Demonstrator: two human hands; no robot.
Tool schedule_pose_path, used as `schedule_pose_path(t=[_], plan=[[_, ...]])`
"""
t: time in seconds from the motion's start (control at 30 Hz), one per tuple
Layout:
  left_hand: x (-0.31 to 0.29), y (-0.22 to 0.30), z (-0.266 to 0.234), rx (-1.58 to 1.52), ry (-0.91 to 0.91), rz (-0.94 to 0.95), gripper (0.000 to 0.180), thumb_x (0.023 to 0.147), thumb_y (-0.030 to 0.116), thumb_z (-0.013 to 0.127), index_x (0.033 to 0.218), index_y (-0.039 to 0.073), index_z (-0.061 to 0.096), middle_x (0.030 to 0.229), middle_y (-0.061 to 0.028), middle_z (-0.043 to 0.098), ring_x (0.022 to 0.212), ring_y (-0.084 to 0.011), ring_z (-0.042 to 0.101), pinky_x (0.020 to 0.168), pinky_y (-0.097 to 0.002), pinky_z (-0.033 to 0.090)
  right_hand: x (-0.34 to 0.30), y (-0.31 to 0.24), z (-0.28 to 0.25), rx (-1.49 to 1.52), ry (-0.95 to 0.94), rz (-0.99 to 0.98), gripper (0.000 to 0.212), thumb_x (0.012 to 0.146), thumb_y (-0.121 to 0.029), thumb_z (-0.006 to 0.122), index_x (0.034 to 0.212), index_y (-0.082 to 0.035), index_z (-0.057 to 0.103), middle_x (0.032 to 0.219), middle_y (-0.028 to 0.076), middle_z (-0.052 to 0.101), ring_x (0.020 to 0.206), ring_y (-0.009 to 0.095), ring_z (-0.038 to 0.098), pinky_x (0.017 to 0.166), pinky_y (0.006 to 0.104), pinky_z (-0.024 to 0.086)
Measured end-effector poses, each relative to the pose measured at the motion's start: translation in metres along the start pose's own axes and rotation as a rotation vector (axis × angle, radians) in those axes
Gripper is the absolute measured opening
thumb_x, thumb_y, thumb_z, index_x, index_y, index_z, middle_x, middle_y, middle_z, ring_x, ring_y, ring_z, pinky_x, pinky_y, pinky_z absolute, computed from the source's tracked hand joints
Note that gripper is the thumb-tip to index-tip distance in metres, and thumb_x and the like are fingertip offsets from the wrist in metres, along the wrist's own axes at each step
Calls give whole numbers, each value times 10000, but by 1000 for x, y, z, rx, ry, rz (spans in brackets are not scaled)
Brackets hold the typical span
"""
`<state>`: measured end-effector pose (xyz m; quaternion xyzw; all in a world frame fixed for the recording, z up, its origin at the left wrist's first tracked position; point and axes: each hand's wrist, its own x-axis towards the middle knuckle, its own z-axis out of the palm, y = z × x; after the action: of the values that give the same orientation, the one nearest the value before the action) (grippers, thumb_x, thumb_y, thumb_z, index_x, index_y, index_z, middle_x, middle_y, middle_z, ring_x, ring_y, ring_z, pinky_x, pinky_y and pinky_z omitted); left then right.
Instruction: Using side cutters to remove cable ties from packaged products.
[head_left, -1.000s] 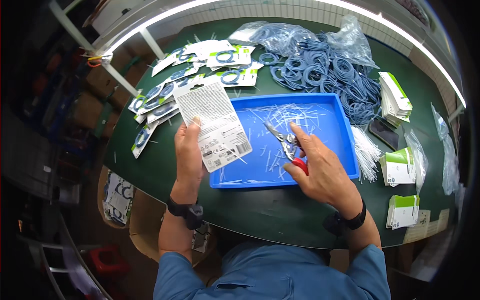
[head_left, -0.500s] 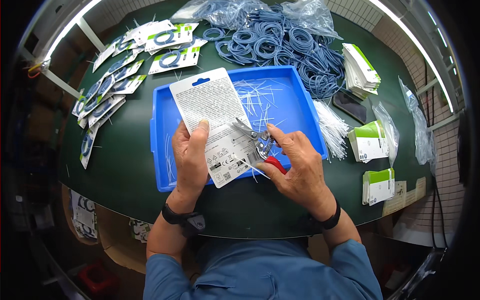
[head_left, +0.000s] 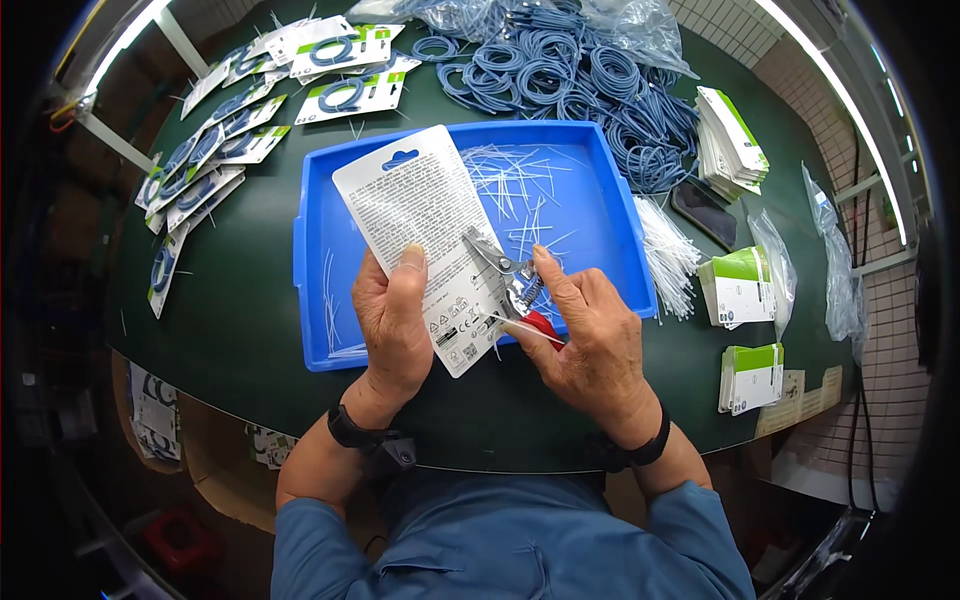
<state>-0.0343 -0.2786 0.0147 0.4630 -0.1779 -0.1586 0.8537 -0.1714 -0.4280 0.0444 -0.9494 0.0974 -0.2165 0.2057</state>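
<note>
My left hand (head_left: 398, 315) is closed on the edge of a white cardboard hang card (head_left: 408, 200), thumb on top. The card's printed back faces up, tilted over the tray, with a hang hole near its top. In my right hand (head_left: 600, 345) are pruning shears (head_left: 514, 280) with red handles, their metal blades lying over the card's right side. My right thumb and fingers also pinch a thin white cable tie (head_left: 522, 327) whose end meets the card near its lower right edge. What lies under the card is hidden.
A blue tray (head_left: 312, 290) holds scattered white tie offcuts. Beyond it are coiled blue-grey cables (head_left: 560, 75). Finished-looking cards with cables (head_left: 195, 160) lie at the left. White cable ties (head_left: 668, 255), a phone (head_left: 703, 212) and card stacks (head_left: 752, 375) are at the right.
The whole scene shifts slightly in view. My right hand and the shears stay close to the card, with the tie's pinched end a little higher. Both hands keep their holds.
</note>
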Motion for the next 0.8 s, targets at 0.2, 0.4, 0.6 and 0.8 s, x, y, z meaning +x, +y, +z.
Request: schedule_pose_path(t=[0.2,0.4,0.6,0.8], plan=[[1,-9,-4,17,23,-32,328,1074,178,527,1315,-33,599,1177,-98,701,977,-102,656,870,-271,551,-4,-3,9,4,-18,30,706,848,-293,871,1435,-5,606,849,121,624,724,270,600,637,390,499],[10,-13,-4,42,55,-158,323,1069,177,531,1295,-42,604,1138,-99,710,931,-105,675,829,-260,561,-10,2,17,22,-77,103,673,855,-281,868,1424,-23,618,842,125,622,714,274,612,638,392,506],[24,0,-14,23,128,-137,331,1075,188,513,1292,-48,595,1145,-115,712,958,-127,704,840,-270,578,-11,3,8,69,-165,96,673,840,-270,880,1432,-70,628,842,111,620,716,256,617,644,378,512],[25,0,-17,17,183,-78,344,1080,204,495,1300,-45,583,1166,-137,710,969,-144,724,850,-279,598,-13,4,7,127,-161,29,700,815,-249,897,1436,-75,628,841,102,612,699,242,597,639,372,505]])
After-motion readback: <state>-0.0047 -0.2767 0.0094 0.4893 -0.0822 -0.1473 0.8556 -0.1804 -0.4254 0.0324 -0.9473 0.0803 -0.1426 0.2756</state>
